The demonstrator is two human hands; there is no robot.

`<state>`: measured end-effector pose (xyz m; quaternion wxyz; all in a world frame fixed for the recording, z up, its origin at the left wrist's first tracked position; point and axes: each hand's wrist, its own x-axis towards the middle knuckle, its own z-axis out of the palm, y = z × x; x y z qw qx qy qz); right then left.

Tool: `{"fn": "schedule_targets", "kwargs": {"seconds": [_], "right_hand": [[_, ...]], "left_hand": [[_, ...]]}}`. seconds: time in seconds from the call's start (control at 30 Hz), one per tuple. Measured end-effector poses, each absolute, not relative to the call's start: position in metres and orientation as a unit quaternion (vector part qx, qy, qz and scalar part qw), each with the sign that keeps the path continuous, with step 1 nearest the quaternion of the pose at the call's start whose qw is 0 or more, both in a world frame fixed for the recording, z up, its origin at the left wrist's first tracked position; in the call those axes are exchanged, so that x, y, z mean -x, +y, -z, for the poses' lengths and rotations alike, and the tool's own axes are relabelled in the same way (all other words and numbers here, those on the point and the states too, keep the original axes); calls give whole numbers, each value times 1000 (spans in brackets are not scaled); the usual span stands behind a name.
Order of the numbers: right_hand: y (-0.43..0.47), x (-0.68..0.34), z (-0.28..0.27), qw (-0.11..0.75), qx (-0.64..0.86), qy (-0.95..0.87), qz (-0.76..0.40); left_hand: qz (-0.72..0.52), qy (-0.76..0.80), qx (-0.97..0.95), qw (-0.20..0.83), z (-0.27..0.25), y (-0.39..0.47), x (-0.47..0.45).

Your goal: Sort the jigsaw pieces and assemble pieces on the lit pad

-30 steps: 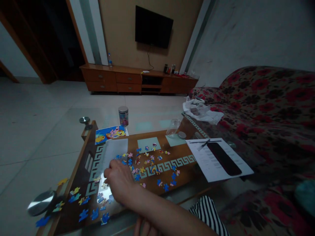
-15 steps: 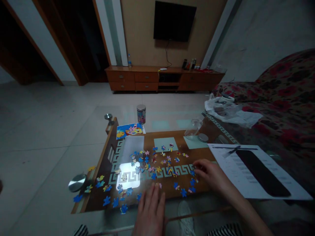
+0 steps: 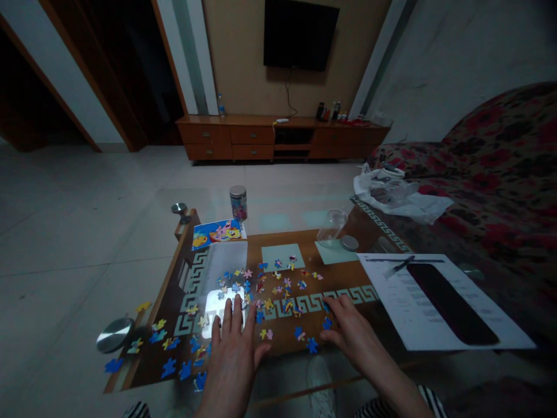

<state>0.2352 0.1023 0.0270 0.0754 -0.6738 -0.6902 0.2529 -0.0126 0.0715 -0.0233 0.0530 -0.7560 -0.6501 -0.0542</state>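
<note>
My left hand (image 3: 232, 357) lies flat, fingers spread, on the glass table (image 3: 278, 200) among the puzzle pieces (image 3: 270, 287); my right hand (image 3: 350, 331) rests loosely open, holding nothing, beside a blue piece (image 3: 311, 346). The pieces lie scattered between and beyond my hands. Farther off stand a tin (image 3: 238, 202), a picture (image 3: 217, 231) and a cup (image 3: 331, 225); a sheet (image 3: 439, 302) lies to my right. Beyond, tiled floor (image 3: 87, 220), a cabinet (image 3: 278, 136), a TV (image 3: 300, 35); a floral sofa (image 3: 491, 162) to the right.

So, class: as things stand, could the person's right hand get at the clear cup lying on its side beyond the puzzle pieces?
Probably yes. The right hand rests open near the scattered puzzle pieces, and only flat pieces and bare table lie between it and the clear cup. It would need a forward stretch.
</note>
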Motion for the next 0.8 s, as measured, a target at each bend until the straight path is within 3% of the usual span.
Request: {"fn": "schedule_targets", "kwargs": {"seconds": [0.33,0.5,0.8], "right_hand": [[142,-225,-19,142,635,-717,-250],[121,-209,-27,188,620,-738,-190],[70,-203,-5,140,574,-779,-211]], "left_hand": [[93,-559,820,82,42,62,-2],[95,-553,822,99,45,52,-15],[92,-526,839,103,66,39,-30]]}}
